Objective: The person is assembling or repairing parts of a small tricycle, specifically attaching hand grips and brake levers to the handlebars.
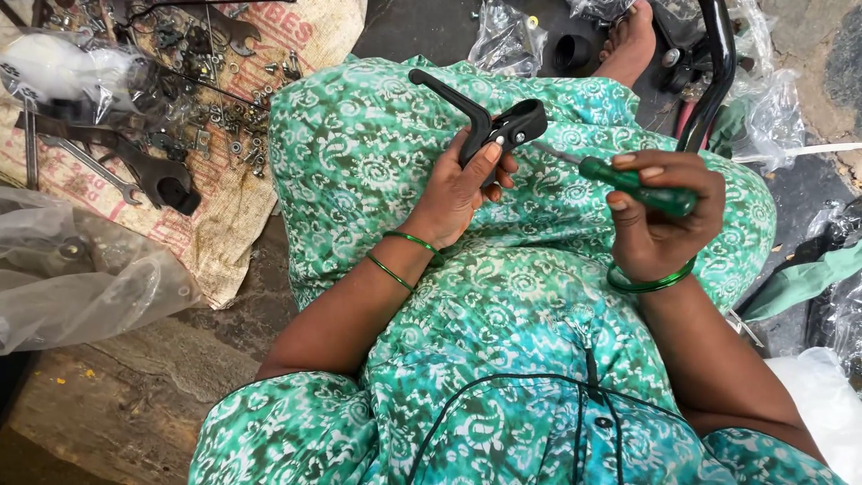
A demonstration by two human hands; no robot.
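Brake lever gripped in left hand | right hand clamps green screwdriver | sack holds nuts

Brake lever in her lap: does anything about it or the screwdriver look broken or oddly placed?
Nothing stands out. The left hand holds the black brake lever intact, and the right hand points the green-handled screwdriver at its clamp.

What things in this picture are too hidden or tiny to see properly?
Head view:
- Screwdriver tip: hidden inside the black brake lever clamp held by the left hand.
- Screwdriver handle end: covered by the right hand.
- Small nuts and bolts on the sack: too tiny to tell apart.
- Black frame tube: cut off at the top edge.
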